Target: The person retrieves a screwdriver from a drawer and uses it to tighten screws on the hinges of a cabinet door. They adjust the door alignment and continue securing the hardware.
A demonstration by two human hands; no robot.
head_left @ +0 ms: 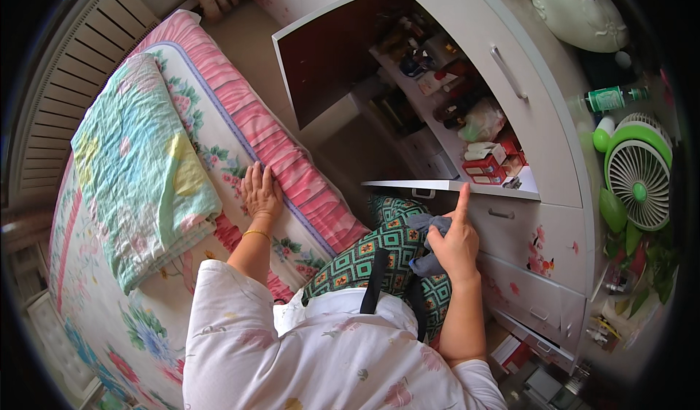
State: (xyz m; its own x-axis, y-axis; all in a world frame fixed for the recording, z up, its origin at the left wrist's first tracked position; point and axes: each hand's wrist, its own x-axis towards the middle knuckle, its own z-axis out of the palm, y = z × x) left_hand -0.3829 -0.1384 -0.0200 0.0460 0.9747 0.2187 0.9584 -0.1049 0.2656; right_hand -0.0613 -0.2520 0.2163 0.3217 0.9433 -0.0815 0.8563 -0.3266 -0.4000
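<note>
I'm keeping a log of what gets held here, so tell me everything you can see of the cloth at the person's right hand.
The cloth is grey-blue and looks like soft fabric. It is crumpled and bunched in the right hand, with loose folds showing on the picture's left of that hand, both above and below the thumb. It appears in front of the green patterned clothing; whether they touch is unclear. The hand hides part of it, so its full shape cannot be told.
</note>
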